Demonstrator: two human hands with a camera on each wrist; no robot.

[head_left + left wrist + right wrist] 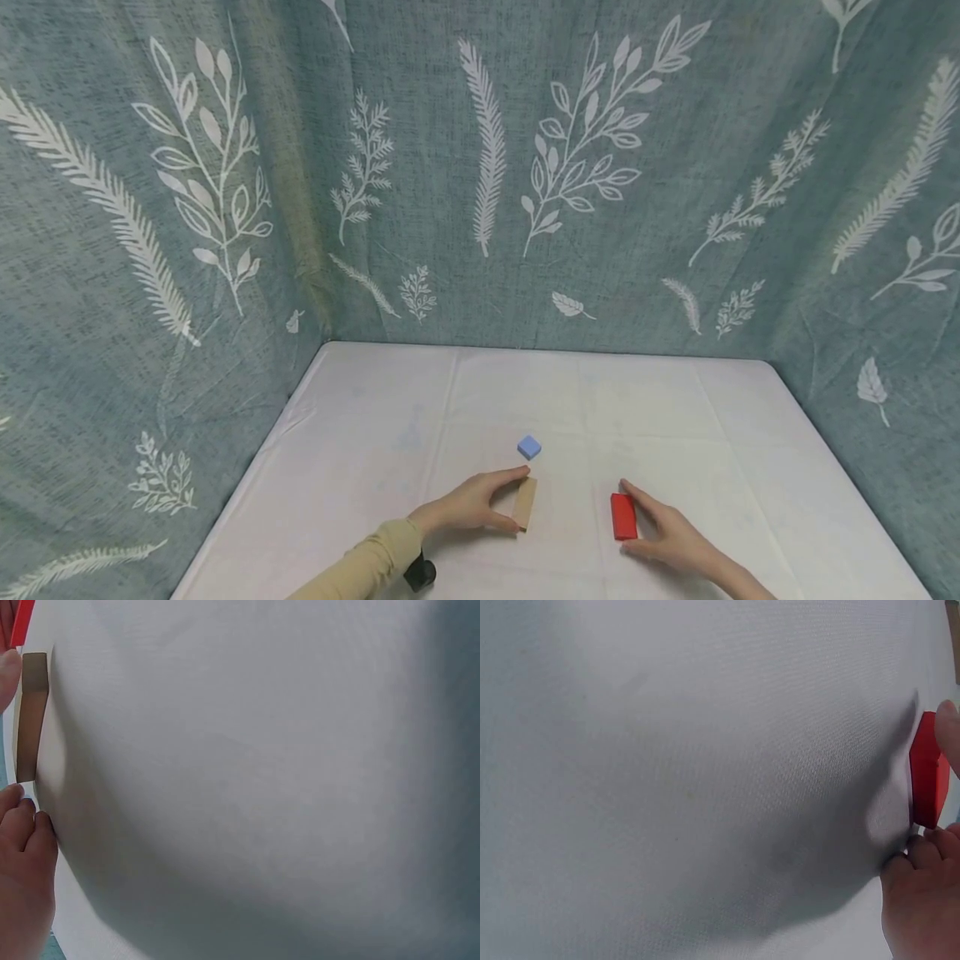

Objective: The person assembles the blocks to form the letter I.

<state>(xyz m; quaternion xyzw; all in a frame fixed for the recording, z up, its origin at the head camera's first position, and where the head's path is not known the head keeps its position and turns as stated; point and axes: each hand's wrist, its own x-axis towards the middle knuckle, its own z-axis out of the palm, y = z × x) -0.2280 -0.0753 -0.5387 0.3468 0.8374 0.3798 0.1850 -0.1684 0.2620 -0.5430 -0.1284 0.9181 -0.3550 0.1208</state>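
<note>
A plain wooden block lies lengthwise on the white table, between the thumb and fingers of my left hand. In the left wrist view a sliver of white shows between the fingertips and the end of the wooden block. To the right, my right hand arches around a red block, thumb near its close end and fingers beyond its far end. A narrow space parts the fingertips from the red block in the right wrist view.
A small blue block sits just beyond the wooden one. The table is covered with a creased white cloth. Teal curtains with white leaf prints hang behind and at both sides. A black object shows below the left sleeve.
</note>
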